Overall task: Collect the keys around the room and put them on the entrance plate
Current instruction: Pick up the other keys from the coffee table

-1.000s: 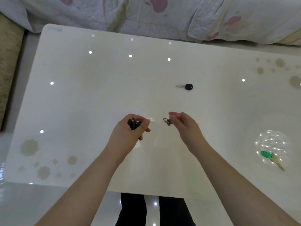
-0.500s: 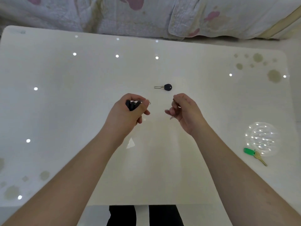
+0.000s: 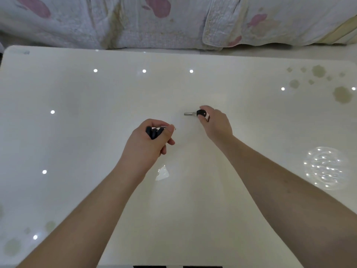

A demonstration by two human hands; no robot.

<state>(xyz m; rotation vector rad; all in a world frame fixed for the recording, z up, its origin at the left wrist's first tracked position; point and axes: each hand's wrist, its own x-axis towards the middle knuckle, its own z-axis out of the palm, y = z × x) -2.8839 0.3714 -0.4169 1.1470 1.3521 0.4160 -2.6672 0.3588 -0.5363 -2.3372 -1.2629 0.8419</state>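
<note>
Over a glossy white table (image 3: 77,144) dotted with ceiling-light reflections, the left hand (image 3: 148,144) clenches a bunch of dark keys (image 3: 154,131); past it, near the centre, the right hand (image 3: 216,122) pinches a black-headed key (image 3: 195,113). A quilted floral cover (image 3: 154,26) lines the far edge.
</note>
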